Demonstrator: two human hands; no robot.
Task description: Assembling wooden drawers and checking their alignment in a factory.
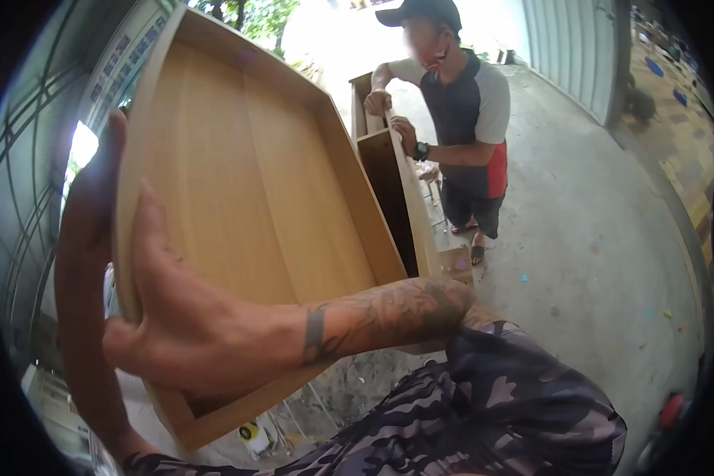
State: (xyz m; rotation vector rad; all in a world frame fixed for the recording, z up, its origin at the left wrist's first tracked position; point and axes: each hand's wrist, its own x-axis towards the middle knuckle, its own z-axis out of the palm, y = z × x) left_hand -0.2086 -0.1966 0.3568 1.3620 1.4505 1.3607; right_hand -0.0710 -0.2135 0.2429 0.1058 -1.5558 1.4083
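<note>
A large shallow wooden drawer (254, 166) is tilted up on its edge in front of me, its open inside turned toward me. My right hand (198, 325) reaches across to its left side wall; the thumb lies inside and the other fingers wrap around the outside. My left hand (95, 186) is raised against the outer face of that same side. Some of its fingers are hidden behind the wood. Beyond the drawer stands another wooden piece, a dark-sided box (389, 186) with a pale edge, which another person grips along its top with both hands.
The other person (464, 119), in a cap and a dark, white and red shirt, stands on the concrete floor (579, 222). A corrugated metal door (571, 55) is at the back right. A yellow and black round object (250, 432) lies below the drawer.
</note>
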